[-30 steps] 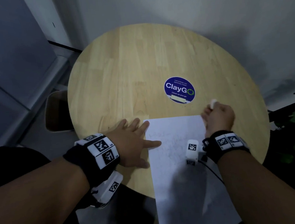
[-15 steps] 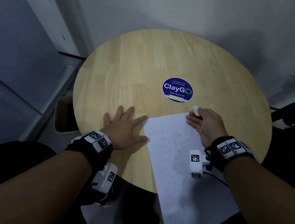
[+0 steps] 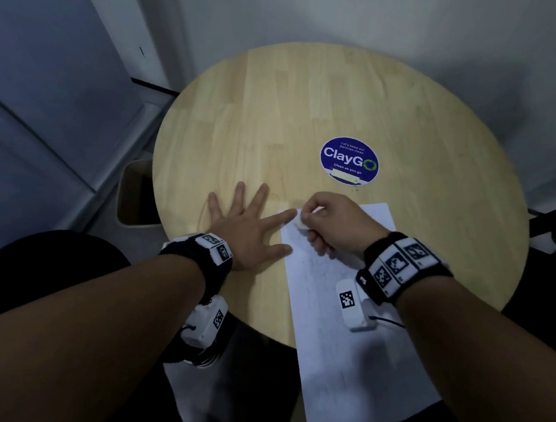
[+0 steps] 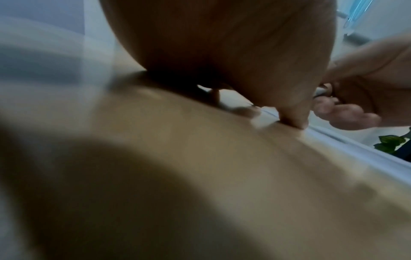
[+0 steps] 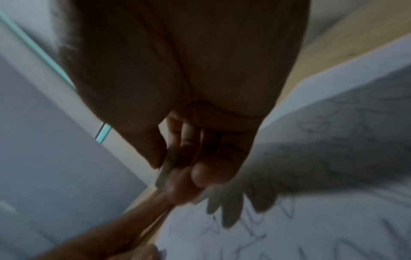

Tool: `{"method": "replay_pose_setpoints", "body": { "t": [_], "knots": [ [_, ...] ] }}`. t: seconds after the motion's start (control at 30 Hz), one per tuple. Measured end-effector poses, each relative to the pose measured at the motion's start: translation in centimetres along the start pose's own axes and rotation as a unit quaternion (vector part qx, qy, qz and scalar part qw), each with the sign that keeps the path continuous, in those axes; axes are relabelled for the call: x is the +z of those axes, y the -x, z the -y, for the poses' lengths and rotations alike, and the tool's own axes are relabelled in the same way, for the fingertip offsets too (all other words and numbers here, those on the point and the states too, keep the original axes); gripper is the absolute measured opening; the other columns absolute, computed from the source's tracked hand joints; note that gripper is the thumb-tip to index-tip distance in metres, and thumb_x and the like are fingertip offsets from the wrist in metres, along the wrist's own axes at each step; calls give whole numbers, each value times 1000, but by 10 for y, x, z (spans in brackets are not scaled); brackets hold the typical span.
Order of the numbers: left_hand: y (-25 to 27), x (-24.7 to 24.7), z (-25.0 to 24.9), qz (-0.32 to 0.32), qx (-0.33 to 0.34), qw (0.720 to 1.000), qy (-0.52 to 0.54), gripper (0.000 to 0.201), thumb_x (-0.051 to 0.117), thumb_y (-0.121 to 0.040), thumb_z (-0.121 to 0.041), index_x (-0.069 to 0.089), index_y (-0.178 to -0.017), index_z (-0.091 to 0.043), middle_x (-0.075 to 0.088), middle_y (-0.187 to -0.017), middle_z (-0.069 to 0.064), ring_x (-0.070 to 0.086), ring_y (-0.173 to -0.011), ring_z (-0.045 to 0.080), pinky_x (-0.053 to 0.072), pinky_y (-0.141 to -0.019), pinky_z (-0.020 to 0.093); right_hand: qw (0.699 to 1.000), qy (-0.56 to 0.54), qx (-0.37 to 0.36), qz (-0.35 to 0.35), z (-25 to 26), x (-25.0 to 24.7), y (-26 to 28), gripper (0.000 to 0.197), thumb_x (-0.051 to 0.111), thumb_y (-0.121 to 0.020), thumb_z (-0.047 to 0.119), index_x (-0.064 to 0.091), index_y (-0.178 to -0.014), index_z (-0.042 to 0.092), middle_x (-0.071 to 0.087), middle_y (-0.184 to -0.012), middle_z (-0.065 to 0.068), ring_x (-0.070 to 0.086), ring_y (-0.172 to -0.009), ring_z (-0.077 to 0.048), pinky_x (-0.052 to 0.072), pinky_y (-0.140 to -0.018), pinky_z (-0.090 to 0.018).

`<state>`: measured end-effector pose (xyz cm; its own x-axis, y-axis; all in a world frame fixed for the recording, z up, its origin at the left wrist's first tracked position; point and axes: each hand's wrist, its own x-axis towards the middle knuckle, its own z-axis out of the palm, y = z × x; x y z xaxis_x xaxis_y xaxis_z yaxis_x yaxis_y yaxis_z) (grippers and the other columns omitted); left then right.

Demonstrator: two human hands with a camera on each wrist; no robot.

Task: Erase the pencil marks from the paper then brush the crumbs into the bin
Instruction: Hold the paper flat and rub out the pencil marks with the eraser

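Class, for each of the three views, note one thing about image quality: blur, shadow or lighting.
Head view: dim, with the forearms' shadow darkening the near end of the paper; the table is sharp. Left wrist view: the tabletop is soft and blurred, and a dark smear fills the lower left. Right wrist view: motion-blurred; the right hand casts a finger shadow over the pencil marks.

A round wooden table [image 3: 295, 109] bears a paper sheet [image 3: 341, 355] and blue sticker [image 3: 349, 160].
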<state>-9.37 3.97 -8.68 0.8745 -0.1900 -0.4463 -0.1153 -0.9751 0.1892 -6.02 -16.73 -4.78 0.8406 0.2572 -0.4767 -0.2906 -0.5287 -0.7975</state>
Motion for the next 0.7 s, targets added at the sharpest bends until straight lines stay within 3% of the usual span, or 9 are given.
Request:
{"method": "replay_pose_setpoints", "body": {
  "t": [0.1, 0.2, 0.33, 0.4, 0.47, 0.53, 0.6, 0.63, 0.7],
  "knots": [
    [-1, 3, -1, 6, -2, 1000, -13, 103, 32, -67, -107, -17, -150, -70, -37, -168, -6, -40, -151, 34, -20, -109, 81, 996, 81, -11, 22, 11, 6, -4, 16, 59, -107, 16, 67, -97, 7, 65, -71, -11, 54, -49, -19, 43, -44, -22],
    [-2, 3, -2, 13, -4, 1000, -16, 116, 36, -57, -111, -20, -149, -68, -39, -167, -7, -43, -150, 34, -21, -108, 81, 988, 148, -38, 17, 14, 5, -15, 10, 64, -103, 16, 69, -94, 13, 70, -70, -6, 58, -50, -19, 51, -51, -30],
    [-3, 1, -4, 21, -7, 1000, -16, 120, 41, -57, -110, -21, -149, -67, -41, -166, -7, -43, -150, 35, -22, -107, 81, 975, 209, -69, 0, 13, 5, -20, 11, 70, -100, 18, 72, -89, 19, 75, -79, 3, 67, -61, -9, 56, -69, -32],
    [-3, 1, -4, 20, -8, 1000, -18, 121, 41, -56, -110, -19, -151, -66, -41, -166, -8, -42, -150, 35, -21, -107, 82, 969, 231, -60, 58, 14, 6, -18, 18, 68, -97, 13, 74, -82, 19, 77, -85, 8, 68, -64, -11, 56, -69, -30],
    [-4, 2, -4, 19, -10, 1000, -23, 121, 41, -55, -110, -17, -152, -66, -40, -167, -8, -41, -151, 36, -19, -107, 82, 958, 265, -57, 97, 16, 9, -16, 19, 68, -95, 13, 75, -80, 21, 76, -79, 11, 70, -67, -8, 57, -70, -33],
    [-3, 1, -4, 21, -12, 999, -25, 121, 41, -55, -110, -21, -150, -66, -41, -166, -8, -41, -151, 36, -18, -107, 82, 960, 264, -86, 34, 16, 12, -20, 14, 70, -97, 17, 76, -85, 21, 72, -78, 11, 67, -71, -8, 52, -68, -32],
    [-5, 2, -5, 19, -11, 999, -26, 122, 41, -55, -110, -25, -149, -66, -41, -166, -8, -41, -151, 36, -18, -108, 82, 962, 251, -107, -33, 15, 15, -22, 10, 71, -98, 20, 76, -89, 21, 70, -77, 3, 64, -70, -14, 51, -66, -31],
    [-5, 2, -5, 19, -12, 999, -26, 122, 41, -55, -110, -25, -148, -66, -41, -166, -8, -41, -151, 36, -17, -107, 82, 961, 251, -110, -27, 15, 15, -23, 11, 71, -97, 20, 75, -87, 21, 71, -79, 3, 64, -69, -11, 50, -64, -28],
    [-6, 3, -4, 19, -12, 1000, -21, 122, 41, -53, -111, -23, -148, -68, -41, -166, -8, -40, -151, 36, -17, -107, 83, 959, 263, -92, 49, 14, 14, -21, 15, 71, -95, 16, 75, -81, 21, 74, -86, 14, 66, -69, 1, 46, -64, -18]
  ]
}}
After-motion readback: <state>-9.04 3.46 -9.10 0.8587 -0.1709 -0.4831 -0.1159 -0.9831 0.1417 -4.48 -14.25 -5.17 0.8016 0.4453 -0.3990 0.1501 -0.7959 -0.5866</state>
